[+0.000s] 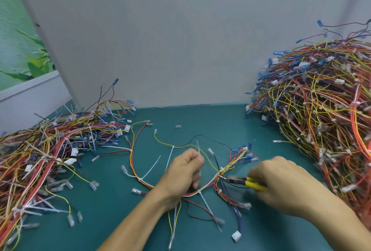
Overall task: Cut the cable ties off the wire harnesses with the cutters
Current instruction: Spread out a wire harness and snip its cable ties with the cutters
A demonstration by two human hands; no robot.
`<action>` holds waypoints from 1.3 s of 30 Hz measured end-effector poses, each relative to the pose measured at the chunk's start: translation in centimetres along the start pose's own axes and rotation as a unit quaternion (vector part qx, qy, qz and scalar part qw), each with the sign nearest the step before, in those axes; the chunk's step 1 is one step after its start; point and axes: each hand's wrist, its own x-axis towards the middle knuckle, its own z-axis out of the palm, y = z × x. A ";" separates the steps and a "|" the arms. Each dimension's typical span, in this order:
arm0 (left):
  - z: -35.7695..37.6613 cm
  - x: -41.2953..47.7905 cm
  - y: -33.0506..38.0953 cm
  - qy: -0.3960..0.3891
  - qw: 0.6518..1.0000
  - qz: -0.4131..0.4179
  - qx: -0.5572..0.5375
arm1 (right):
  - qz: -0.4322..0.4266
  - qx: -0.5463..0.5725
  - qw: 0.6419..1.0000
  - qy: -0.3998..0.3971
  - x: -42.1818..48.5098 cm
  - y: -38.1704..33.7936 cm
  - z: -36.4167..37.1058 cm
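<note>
Surface: teal table (pixel 200 120); left pile (pixel 50 146) and right pile (pixel 321 100) of harnesses.
Room: grey wall (pixel 160 40) behind; leafy poster (pixel 20 50) far left.
Harness (pixel 140 178): mid-table, between the hands.
Left hand (pixel 182 174): curled round harness.
Right hand (pixel 281 184): grips yellow-handled cutters (pixel 236 180), tip just beside a tie (pixel 221 169).

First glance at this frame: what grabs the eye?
The huge tangled pile of wire harnesses on the right dominates, with a lower pile on the left. Between them, on the green table, the right hand grips yellow-handled cutters, their nose at a loose harness, while the left hand pinches a white cable tie.
</note>
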 end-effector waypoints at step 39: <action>-1.9 -2.5 -0.2 -0.089 0.764 0.218 0.601 | -0.042 0.008 0.999 -0.005 0.6 -2.0 2.5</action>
